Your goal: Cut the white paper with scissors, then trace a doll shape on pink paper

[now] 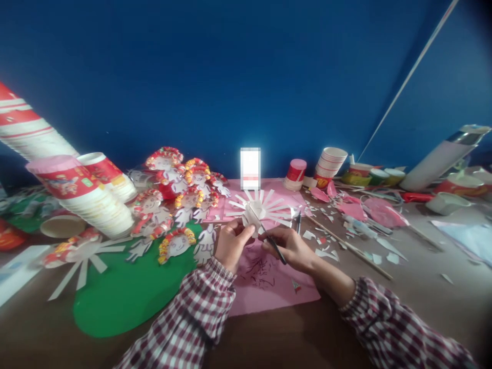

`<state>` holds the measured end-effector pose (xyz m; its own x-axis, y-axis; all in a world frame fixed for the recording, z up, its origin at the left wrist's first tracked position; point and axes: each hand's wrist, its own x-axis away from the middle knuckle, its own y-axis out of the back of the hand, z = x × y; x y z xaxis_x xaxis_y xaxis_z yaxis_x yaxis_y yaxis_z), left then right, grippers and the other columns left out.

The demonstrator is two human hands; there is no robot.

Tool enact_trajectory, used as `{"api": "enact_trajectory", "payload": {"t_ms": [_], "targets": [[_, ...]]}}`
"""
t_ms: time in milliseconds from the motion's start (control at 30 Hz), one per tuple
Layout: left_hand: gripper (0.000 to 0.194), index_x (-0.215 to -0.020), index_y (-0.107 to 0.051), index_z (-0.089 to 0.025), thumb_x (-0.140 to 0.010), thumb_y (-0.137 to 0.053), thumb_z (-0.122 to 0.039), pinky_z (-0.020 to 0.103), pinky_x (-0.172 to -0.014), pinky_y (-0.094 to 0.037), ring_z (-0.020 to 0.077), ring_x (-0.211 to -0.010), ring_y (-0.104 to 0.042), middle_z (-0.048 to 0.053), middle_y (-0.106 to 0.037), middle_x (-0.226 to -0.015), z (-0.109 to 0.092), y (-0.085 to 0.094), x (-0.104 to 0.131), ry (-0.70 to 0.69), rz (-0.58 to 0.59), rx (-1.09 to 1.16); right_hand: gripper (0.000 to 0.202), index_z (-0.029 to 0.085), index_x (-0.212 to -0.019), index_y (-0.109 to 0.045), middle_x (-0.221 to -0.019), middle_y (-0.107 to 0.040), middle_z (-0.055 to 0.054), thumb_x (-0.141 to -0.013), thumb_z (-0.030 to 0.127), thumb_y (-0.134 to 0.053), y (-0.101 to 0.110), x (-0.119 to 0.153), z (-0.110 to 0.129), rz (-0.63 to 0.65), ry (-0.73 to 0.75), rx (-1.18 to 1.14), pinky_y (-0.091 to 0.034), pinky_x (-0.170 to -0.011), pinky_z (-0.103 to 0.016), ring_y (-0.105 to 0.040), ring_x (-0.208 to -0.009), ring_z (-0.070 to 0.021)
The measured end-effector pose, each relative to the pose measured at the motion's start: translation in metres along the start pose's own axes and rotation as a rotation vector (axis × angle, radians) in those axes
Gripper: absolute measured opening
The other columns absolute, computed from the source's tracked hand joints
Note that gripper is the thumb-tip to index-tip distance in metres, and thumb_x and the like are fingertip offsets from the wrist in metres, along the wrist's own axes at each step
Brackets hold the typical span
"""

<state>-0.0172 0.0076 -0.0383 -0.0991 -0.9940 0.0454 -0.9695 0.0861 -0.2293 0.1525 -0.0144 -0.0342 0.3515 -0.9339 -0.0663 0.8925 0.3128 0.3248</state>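
Note:
My left hand [235, 241] pinches a small piece of white paper [251, 225] between thumb and fingers, above a pink sheet [277, 302] with dark scribbled marks. Held in my right hand [294, 250] is a pair of scissors [275, 247] with a dark handle, its blades reaching across the paper; how far they are parted is too blurred to tell. Just behind both hands lies a white paper cup cut into strips [274, 201], fanned out like rays. A dark slim tool [298, 221] is close behind my right hand.
Several paper figures with red and yellow curls [177, 246] lie left, partly on a green sheet [126, 302]. Tall paper-cup stacks [84, 200] lean at far left. Rightward are paper scraps [326, 253], a thin stick [353, 248], pink pieces [384, 211] and a flask [442, 159].

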Motion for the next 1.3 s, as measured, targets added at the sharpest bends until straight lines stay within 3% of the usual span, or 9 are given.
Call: {"api": "enact_trajectory", "payload": {"t_ms": [233,400,533,800,1300], "targets": [[0.026,-0.082,-0.069,-0.016,-0.066,-0.071,-0.036,0.028,-0.062,-0.051,0.0159,-0.066,-0.062,0.003,-0.067,-0.071,0.0044,0.0032,-0.0025,0.022,0.006,0.004,0.025,0.016,-0.085,-0.066,-0.062,-0.055,0.0,-0.076,0.039,-0.062,0.0007,0.0018,0.0039,-0.1,0.082,0.456,-0.03,-0.052,-0.022,-0.043,-0.056,-0.0108],[0.022,-0.081,-0.07,-0.019,-0.065,-0.071,-0.035,0.028,-0.062,-0.051,0.0176,-0.068,-0.063,0.003,-0.069,-0.074,0.0077,0.006,-0.0048,-0.014,0.007,-0.055,0.021,0.018,-0.075,-0.062,-0.059,-0.054,0.001,-0.077,0.039,-0.059,0.0013,0.0025,0.0079,-0.125,0.104,0.627,-0.025,-0.052,-0.023,-0.042,-0.053,-0.0101],[0.016,-0.071,-0.07,-0.018,-0.064,-0.07,-0.033,0.028,-0.057,-0.05,0.019,-0.064,-0.063,0.003,-0.068,-0.066,0.008,0.0076,-0.0063,-0.018,-0.025,-0.103,0.025,0.018,-0.072,-0.058,-0.061,-0.056,0.0,-0.077,0.042,-0.059,-0.0003,0.003,0.0072,-0.142,0.122,0.696,-0.024,-0.052,-0.023,-0.044,-0.054,-0.0104],[0.017,-0.072,-0.072,-0.016,-0.062,-0.071,-0.03,0.029,-0.057,-0.048,0.0196,-0.062,-0.062,0.003,-0.068,-0.063,0.0056,0.0091,-0.0067,-0.036,-0.036,-0.143,0.024,0.018,-0.07,-0.055,-0.061,-0.057,0.001,-0.078,0.041,-0.057,-0.0017,0.0046,0.0075,-0.149,0.148,0.745,-0.024,-0.053,-0.022,-0.045,-0.055,-0.0105],[0.02,-0.073,-0.068,-0.016,-0.061,-0.074,-0.03,0.027,-0.052,-0.044,0.0157,-0.055,-0.058,0.001,-0.066,-0.063,0.0024,0.0015,-0.003,0.112,0.03,0.119,0.026,0.018,-0.07,-0.056,-0.061,-0.059,0.0,-0.077,0.043,-0.057,-0.0035,0.0045,0.0085,-0.173,0.137,0.761,-0.025,-0.053,-0.022,-0.047,-0.055,-0.0109]]}}
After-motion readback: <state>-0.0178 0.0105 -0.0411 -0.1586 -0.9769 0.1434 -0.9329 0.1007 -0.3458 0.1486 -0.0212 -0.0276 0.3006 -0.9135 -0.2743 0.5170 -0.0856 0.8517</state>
